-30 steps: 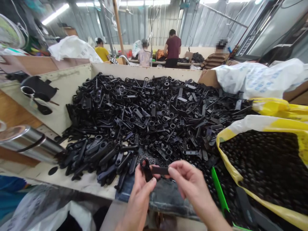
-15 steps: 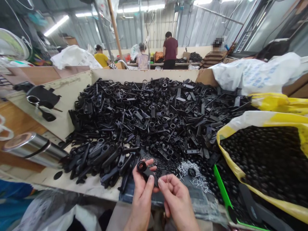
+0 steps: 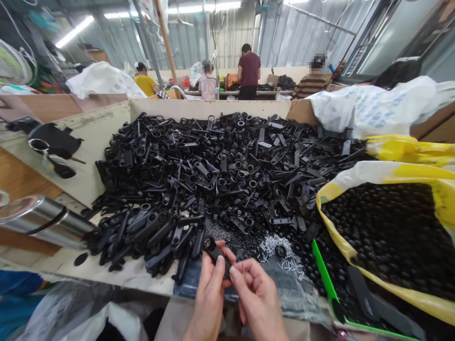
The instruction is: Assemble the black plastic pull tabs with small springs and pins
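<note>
My left hand [image 3: 210, 293] is closed on a small black plastic part with a ring end [image 3: 213, 250], held just above the near edge of the bench. My right hand [image 3: 256, 296] is pinched against the same part, its fingertips touching the left thumb; anything small between them is hidden. Right behind the hands lies a big heap of black plastic parts [image 3: 220, 175] in a shallow wooden tray [image 3: 106, 123]. A scatter of small silver pins [image 3: 280, 251] lies just to the right of the hands.
A yellow bag of small black round pieces [image 3: 387, 227] sits at the right, with a green-edged bin [image 3: 322, 270] in front of it. A shiny metal cylinder [image 3: 39, 220] lies at the left. White sacks [image 3: 369, 109] sit behind. Several people work at a far bench.
My hands came together and moved nearer to me. The right hand, earlier holding a flat black strip out to the right, now pinches at the part in my left hand.
</note>
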Motion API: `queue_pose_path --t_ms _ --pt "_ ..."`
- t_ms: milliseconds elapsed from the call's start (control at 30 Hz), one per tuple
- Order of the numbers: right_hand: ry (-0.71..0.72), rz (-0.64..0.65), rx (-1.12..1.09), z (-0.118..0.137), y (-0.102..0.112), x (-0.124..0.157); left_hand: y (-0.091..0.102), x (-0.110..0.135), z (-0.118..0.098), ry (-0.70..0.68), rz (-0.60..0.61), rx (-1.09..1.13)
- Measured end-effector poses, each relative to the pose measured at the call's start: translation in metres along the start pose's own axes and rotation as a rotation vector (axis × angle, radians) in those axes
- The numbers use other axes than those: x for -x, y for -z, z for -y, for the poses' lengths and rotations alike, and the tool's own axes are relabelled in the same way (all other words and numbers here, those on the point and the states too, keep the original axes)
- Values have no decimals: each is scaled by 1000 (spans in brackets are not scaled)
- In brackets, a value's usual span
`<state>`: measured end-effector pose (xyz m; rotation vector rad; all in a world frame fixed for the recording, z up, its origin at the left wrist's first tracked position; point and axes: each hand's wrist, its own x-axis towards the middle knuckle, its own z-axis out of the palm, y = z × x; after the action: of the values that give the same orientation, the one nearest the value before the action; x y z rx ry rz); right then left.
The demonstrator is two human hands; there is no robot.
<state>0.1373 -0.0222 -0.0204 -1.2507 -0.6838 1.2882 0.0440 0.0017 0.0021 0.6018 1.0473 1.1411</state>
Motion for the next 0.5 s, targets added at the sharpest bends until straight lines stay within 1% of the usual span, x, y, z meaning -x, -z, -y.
queue_pose_path --t_ms 167,333,433,500 --pt "-19 5 -31 -1 1 2 -1 -1 1 86 -34 69" --pt "-46 5 -45 -1 3 2 -5 2 7 63 -73 85" --pt "-28 -19 -43 -1 2 2 -4 1 10 47 -73 53" --pt "2 -38 -45 -1 1 2 -1 0 10 53 -48 26"
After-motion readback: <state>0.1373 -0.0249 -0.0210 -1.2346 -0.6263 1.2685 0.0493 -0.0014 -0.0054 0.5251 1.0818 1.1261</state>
